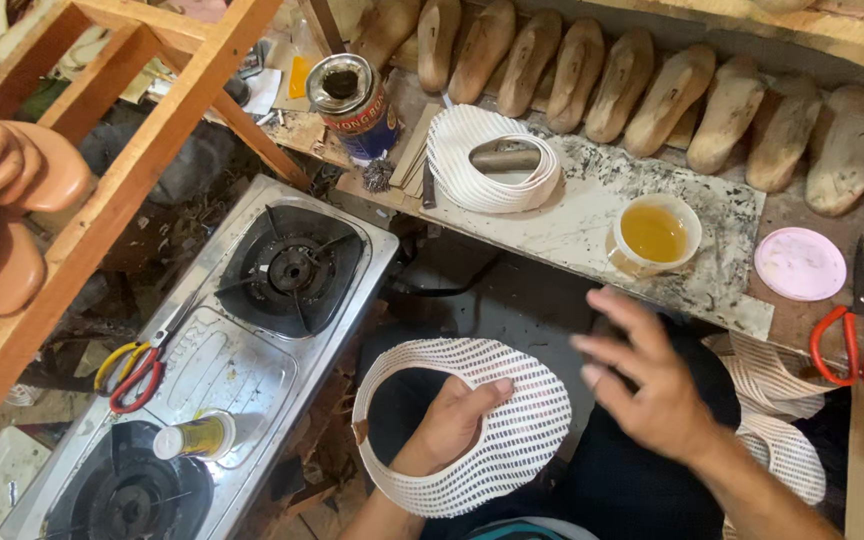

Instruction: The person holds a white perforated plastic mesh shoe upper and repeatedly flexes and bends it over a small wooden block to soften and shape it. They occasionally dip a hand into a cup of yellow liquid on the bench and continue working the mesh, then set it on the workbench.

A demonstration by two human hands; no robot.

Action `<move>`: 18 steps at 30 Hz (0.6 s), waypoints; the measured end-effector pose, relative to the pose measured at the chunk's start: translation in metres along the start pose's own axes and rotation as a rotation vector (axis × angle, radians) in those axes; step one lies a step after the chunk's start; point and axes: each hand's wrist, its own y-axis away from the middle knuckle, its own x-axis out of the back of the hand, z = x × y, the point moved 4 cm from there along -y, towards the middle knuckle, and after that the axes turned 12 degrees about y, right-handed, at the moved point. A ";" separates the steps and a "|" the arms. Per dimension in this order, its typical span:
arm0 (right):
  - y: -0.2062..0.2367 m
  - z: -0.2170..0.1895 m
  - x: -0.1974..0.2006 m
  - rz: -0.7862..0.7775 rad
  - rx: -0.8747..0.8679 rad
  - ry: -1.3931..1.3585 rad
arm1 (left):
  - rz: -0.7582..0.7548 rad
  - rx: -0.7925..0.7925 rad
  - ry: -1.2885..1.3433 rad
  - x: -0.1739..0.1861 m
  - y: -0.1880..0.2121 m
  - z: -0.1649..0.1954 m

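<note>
Left hand (449, 423) gripping a white ribbed shoe upper (512, 430) from inside over the lap, thumb pressed on top, right hand (647, 380) spread open just beside it, cup of yellow glue (653, 233) on the marble slab (572, 225) beyond

The scene is evenly and softly lit, moderately bright, with no hard shadows. The right hand (652, 385) is smeared by motion blur, its fingers soft-edged; the left hand (452, 425) stays sharp. Left of the hands, the steel stove (242, 370) carries a dull sheen. Between and below the hands the space is dark. Straight edges bow slightly toward the corners.
</note>
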 end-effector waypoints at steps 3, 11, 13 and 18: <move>0.006 -0.023 -0.012 -0.061 0.060 -0.040 | -0.034 0.042 -0.020 -0.004 0.000 -0.004; 0.001 -0.027 -0.010 0.032 0.237 0.180 | -0.023 0.079 -0.092 -0.013 0.010 -0.001; 0.000 -0.029 -0.014 -0.041 0.299 0.253 | 0.000 0.106 -0.114 -0.017 0.012 0.000; -0.001 -0.014 -0.019 -0.100 -0.099 -0.167 | 0.161 -0.026 -0.421 -0.024 0.017 0.008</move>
